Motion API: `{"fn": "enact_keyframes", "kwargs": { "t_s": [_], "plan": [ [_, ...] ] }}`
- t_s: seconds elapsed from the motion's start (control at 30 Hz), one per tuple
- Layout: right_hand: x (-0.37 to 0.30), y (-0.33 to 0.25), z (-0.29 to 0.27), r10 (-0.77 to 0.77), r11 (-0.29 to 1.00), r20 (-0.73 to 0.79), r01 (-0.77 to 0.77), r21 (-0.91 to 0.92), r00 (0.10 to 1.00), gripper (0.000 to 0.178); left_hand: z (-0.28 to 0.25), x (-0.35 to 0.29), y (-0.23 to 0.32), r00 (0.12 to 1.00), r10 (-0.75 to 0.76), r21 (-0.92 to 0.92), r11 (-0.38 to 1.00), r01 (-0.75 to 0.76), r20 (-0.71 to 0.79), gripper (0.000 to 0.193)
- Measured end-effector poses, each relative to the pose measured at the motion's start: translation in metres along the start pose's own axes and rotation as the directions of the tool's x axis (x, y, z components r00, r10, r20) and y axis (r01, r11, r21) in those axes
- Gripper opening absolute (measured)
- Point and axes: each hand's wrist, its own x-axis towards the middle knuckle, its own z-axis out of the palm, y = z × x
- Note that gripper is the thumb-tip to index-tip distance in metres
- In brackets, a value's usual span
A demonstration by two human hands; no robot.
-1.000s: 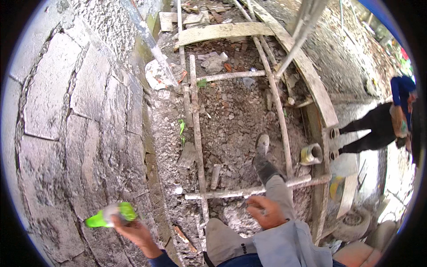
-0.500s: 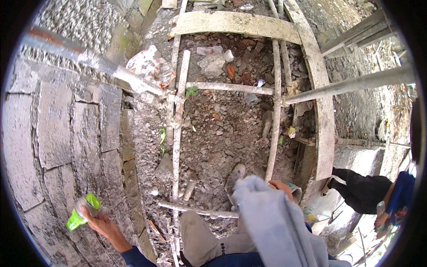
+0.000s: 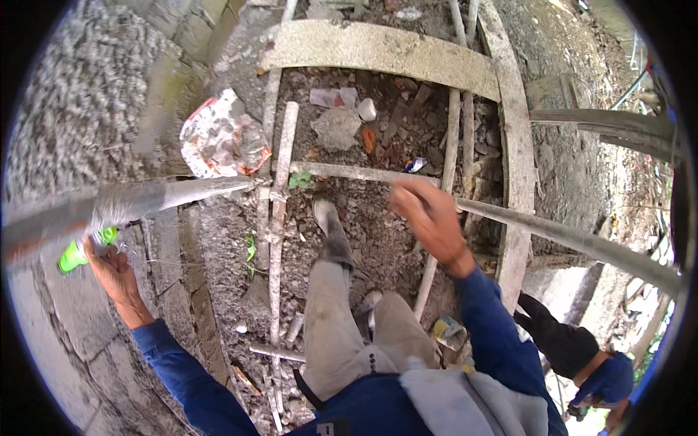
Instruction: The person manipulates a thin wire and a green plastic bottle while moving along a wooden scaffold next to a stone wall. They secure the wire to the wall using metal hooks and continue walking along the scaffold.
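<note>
At the left, beside the stone-block wall, my left hand (image 3: pixel 115 276) is closed round a bright green and clear plastic bottle (image 3: pixel 71 258). A blurred diagonal pole (image 3: pixel 109 207) passes just above it. My right hand (image 3: pixel 435 221) is raised over the rubble, close to the right rail of a cement-crusted scaffold frame (image 3: pixel 445 163). Its fingers are loosely bent and apart, and nothing shows in them. Whether it touches the crossbar behind it I cannot tell. A grey cloth (image 3: pixel 472 403) hangs over my front at the bottom.
A torn white sack (image 3: pixel 225 138) lies beside the left rail. A plank (image 3: pixel 378 54) crosses the far end, and another plank (image 3: pixel 518 167) runs along the right. One pole (image 3: pixel 574 232) slants rightward. A paint-stained bucket (image 3: pixel 448 333) stands near my knee. Another person (image 3: pixel 582 356) bends at lower right.
My left hand has moved up and outward with the bottle. My right hand has come out from behind the grey cloth and moved forward. One leg now stretches forward between the rails.
</note>
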Motion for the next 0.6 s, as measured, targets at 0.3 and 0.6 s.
{"fn": "enact_keyframes", "kwargs": {
  "t_s": [0.3,0.6],
  "plan": [
    [0.229,-0.150,0.239,-0.281,0.872,0.402,0.056,0.487,0.871,0.061,0.116,0.083,-0.006,0.919,-0.270,0.303,0.936,0.181,0.286,0.042],
    [0.296,-0.140,0.310,-0.232,0.870,0.613,-0.120,0.477,0.755,0.096,0.189,0.108,-0.020,0.809,-0.304,0.426,0.902,0.074,0.503,0.065]
  ]
}}
